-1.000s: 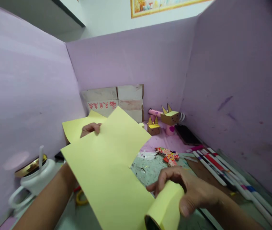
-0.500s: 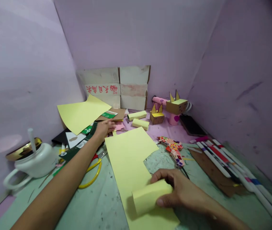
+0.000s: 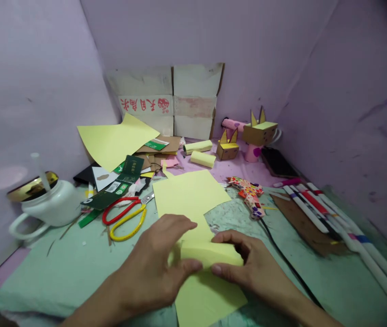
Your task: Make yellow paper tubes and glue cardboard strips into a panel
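A yellow paper roll (image 3: 210,254) lies crosswise above a long yellow paper sheet (image 3: 186,190) on the green-covered table. My right hand (image 3: 248,259) grips its right end, thumb in front and fingers over the top. My left hand (image 3: 162,254) surrounds the left end; its thumb overlaps the front of the roll, while the forefinger arches above with a visible gap. Left of the sheet are scissors (image 3: 127,218) with one red and one yellow handle. Two more yellow paper rolls (image 3: 203,159) lie farther back.
A white mug (image 3: 55,206) stands at left, near a yellow sheet (image 3: 115,138) over scraps. Two cardboard animal figures (image 3: 227,151) stand at the back. A flower-patterned glue gun (image 3: 250,195) trails a black cord at right, beside several markers (image 3: 316,209) and a phone (image 3: 278,161).
My left hand has come back from the scraps to the left end of the roll. The roll is now more level, still in my right hand. The camera view has tilted down.
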The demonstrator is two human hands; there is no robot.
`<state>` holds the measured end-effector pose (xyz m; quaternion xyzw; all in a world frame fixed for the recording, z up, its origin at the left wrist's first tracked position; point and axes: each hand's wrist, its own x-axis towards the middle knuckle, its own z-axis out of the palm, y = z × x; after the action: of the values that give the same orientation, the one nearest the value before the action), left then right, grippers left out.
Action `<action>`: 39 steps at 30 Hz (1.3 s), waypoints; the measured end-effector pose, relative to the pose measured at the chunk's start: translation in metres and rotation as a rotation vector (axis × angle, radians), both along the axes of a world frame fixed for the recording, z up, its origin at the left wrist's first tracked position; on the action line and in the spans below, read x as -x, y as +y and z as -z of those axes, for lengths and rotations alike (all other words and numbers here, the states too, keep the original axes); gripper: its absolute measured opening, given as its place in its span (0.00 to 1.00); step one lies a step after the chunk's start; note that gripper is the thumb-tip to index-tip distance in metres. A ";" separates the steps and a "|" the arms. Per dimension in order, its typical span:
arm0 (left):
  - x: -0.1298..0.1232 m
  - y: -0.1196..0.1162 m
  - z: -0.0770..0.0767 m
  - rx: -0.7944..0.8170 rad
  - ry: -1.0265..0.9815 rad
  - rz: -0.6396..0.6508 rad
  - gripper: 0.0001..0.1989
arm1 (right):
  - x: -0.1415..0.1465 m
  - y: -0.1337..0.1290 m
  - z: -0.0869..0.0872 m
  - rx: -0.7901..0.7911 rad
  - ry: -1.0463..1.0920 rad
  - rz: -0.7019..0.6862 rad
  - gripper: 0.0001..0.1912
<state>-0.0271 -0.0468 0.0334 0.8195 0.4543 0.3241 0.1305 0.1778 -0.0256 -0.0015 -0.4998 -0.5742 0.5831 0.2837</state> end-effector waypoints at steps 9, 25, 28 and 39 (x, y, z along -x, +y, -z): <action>0.004 -0.033 0.032 0.009 0.015 -0.047 0.18 | 0.000 0.031 -0.003 -0.118 0.003 -0.208 0.19; 0.015 -0.031 0.055 -0.094 -0.039 0.074 0.16 | 0.081 0.188 -0.019 -0.842 -0.905 -0.502 0.25; 0.012 -0.030 0.049 -0.003 -0.095 0.032 0.14 | 0.064 0.194 -0.027 -0.845 -0.989 -0.457 0.15; 0.002 -0.005 0.030 0.356 -0.058 -0.076 0.13 | 0.013 0.116 -0.050 -1.092 -0.704 -0.138 0.11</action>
<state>-0.0292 -0.0520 0.0030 0.7559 0.5313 0.2668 0.2743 0.1652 0.0900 0.0489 -0.4068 -0.8772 0.0256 0.2537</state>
